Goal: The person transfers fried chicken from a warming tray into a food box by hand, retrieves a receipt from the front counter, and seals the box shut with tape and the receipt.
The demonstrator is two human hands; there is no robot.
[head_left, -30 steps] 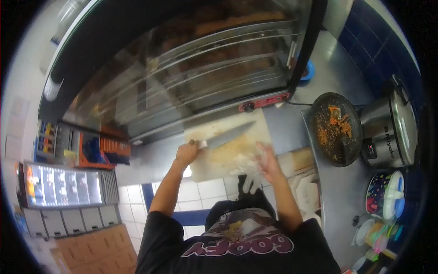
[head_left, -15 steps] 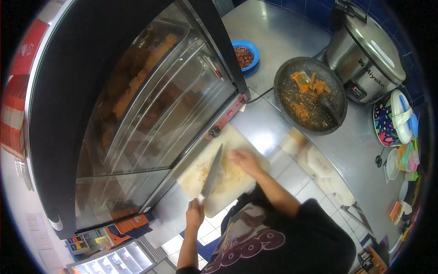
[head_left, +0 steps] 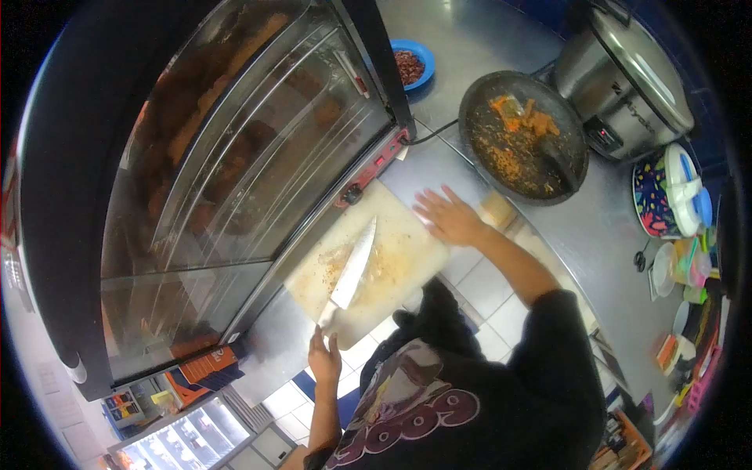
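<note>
A large knife lies on the pale cutting board, its blade pointing up and away and its handle toward the board's near left corner. My left hand is at the end of the handle, thumb and fingers apart, not wrapped round it; whether the fingertips still touch it is hard to tell. Brown crumbs are scattered on the board around the blade. My right hand is spread flat, palm down, by the board's far right corner and holds nothing.
A glass display warmer stands along the left. Beyond the board are a blue bowl of reddish bits, a dark stone mortar with orange paste, a steel cooker and a patterned container.
My left hand has drawn back along the knife handle and loosened. My right hand has moved off the board's middle to its far right edge, fingers spread. The whole view has shifted slightly.
</note>
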